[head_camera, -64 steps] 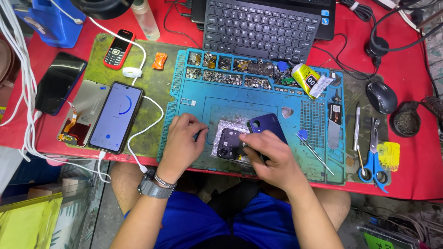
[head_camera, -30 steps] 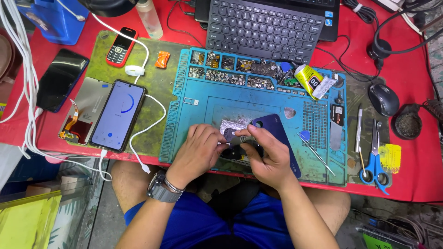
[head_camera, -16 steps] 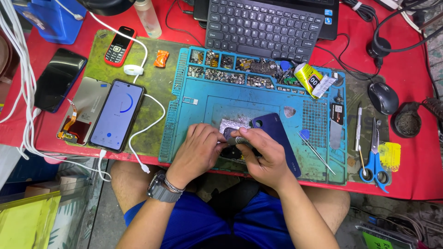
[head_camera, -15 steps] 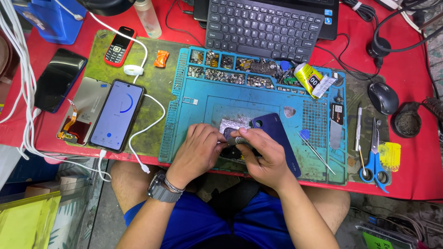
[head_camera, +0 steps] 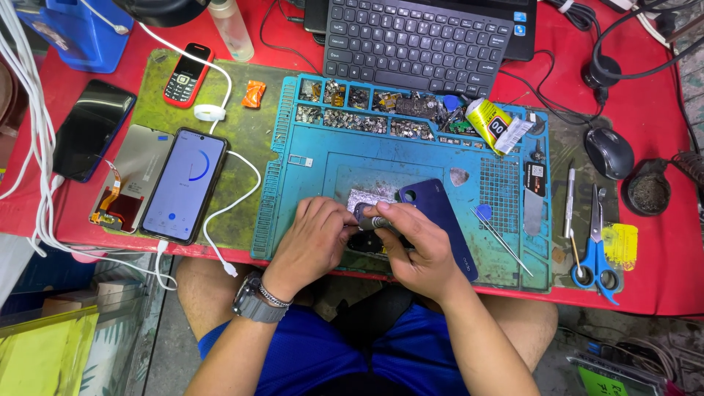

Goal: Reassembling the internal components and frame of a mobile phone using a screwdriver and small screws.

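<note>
My left hand (head_camera: 314, 238) and my right hand (head_camera: 419, 248) meet at the front of a blue repair mat (head_camera: 301, 169). Both pinch a small dark phone part (head_camera: 366, 217) with a bit of silver metal on it, fingertips touching. A dark blue phone back cover (head_camera: 440, 209) lies just right of the part, partly under my right hand. A crumpled piece of silver foil (head_camera: 370, 196) sits just behind my fingers. What lies beneath my hands is hidden. My left wrist wears a watch (head_camera: 253, 302).
A phone with a lit screen (head_camera: 183, 183) charges on a white cable left of the mat, beside a detached screen (head_camera: 128, 180) and a black phone (head_camera: 92, 128). Keyboard (head_camera: 418, 33) behind. Glue tube (head_camera: 490, 121), tweezers (head_camera: 502, 236), scissors (head_camera: 595, 246), mouse (head_camera: 609, 152) to the right.
About two seconds ago my hands were slightly apart over a dark phone body. They have since come together on the small part and have stayed nearly still for the last second.
</note>
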